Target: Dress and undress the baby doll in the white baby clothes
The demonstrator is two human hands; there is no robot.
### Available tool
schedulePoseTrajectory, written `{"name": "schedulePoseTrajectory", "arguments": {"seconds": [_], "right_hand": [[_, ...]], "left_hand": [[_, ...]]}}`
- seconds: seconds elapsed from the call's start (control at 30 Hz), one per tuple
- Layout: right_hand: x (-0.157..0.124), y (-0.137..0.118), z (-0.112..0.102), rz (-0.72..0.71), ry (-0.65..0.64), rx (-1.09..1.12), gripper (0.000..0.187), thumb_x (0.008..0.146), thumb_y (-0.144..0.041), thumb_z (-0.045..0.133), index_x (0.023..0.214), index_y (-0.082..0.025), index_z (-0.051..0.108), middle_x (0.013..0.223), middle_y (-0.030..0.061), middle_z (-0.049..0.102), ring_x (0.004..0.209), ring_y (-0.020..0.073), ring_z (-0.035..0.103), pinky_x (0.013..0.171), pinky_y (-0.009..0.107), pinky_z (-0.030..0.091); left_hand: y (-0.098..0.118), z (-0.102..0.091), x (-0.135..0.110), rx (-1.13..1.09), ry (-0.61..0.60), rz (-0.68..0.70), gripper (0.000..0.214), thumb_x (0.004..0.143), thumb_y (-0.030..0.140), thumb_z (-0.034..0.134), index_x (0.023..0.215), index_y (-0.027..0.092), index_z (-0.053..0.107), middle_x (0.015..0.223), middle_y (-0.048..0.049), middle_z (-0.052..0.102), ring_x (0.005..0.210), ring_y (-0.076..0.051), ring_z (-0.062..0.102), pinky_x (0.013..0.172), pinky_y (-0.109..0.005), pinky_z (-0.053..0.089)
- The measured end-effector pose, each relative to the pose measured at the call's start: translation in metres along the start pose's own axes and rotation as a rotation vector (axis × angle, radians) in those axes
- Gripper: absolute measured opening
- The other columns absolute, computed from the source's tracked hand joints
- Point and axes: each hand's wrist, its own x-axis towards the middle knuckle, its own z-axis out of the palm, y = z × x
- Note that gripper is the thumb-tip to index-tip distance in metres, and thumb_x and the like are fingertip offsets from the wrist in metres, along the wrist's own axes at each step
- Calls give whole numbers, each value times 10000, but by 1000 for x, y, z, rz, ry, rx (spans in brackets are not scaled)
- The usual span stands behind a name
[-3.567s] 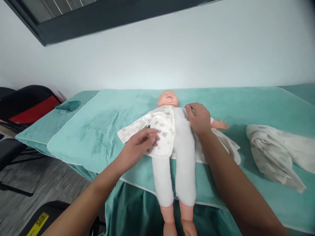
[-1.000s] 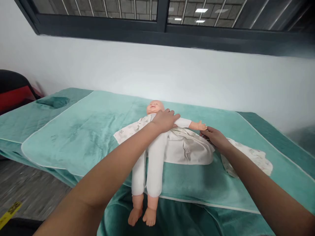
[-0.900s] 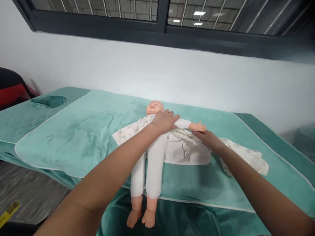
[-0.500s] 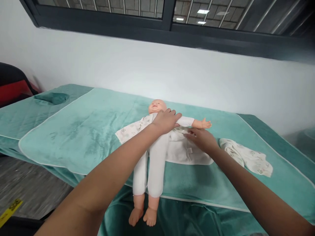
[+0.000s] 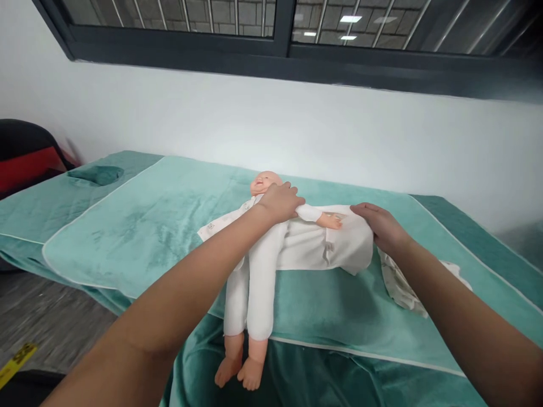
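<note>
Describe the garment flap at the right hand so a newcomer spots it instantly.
On the teal-covered bed a baby doll lies face up. The garment flap spreads from its torso to the right hand, which grips its far edge. Unlike the crumpled printed cloth beside it, it is plain white and carries the doll's arm.

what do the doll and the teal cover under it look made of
Doll: likely moulded vinyl or plastic, faintly glossy on head and feet; legs covered in white cloth. Teal cover: seems plush, towel-like fabric, matte, with brushed streaks in its nap.
</note>
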Motion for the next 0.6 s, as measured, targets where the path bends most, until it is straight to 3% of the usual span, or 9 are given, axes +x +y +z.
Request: {"name": "schedulePoseTrajectory", "arguments": {"seconds": [0.13, 0.23, 0.33, 0.4, 0.5, 0.6], "right_hand": [[-11, -16, 7, 26, 6, 79, 356, 626, -462, 851, 736, -203, 631, 628, -27, 583, 519, 118, 512, 452, 244, 378], [-25, -29, 25, 35, -49, 147, 347, 637, -438, 852, 777, -202, 639, 681, -12, 617, 564, 136, 554, 490, 255, 434], [-44, -43, 52, 0, -212, 157, 339, 688, -414, 822, 904, -201, 671, 783, 18, 673, 642, 158, 602, 566, 271, 490], [-59, -51, 71, -24, -359, 107, 397, 735, -407, 788, 1062, -215, 671, 890, 39, 705, 733, 186, 643, 639, 296, 525], [-79, -57, 95, -76, -492, -42, 499, 802, -392, 731, 1266, -265, 602, 1098, 47, 705, 836, 199, 656, 701, 323, 538], [-93, -55, 111, -134, -546, -180, 551, 836, -408, 701, 1353, -295, 548, 1200, 47, 677, 788, 172, 636, 628, 309, 512]], "left_hand": [[4, 3, 7, 22, -50, -93, 228, 902, 339, 606, 1072, 223, 703, 1139, -134, 630, 1150, -342, 502, 855, -488, 434], [20, 19, 12, -81, 22, -131, 295, 910, 394, 589, 1089, 186, 697, 1163, -151, 628, 1173, -345, 507, 904, -492, 426], [39, 37, 15, -299, 106, -195, 514, 846, 476, 661, 1264, 180, 613, 1258, -156, 598, 1165, -333, 544, 971, -485, 417], [44, 44, 14, -511, 184, -173, 536, 841, 402, 669, 1330, 211, 561, 1319, -129, 580, 1153, -294, 572, 993, -444, 430], [36, 44, 4, -823, 328, -80, 296, 893, 229, 543, 1172, 219, 642, 1234, -72, 644, 1095, -225, 610, 959, -360, 474], [17, 39, -18, -913, 483, -146, 183, 863, 145, 527, 962, 197, 672, 1081, -52, 697, 1056, -221, 621, 961, -355, 483]]}}
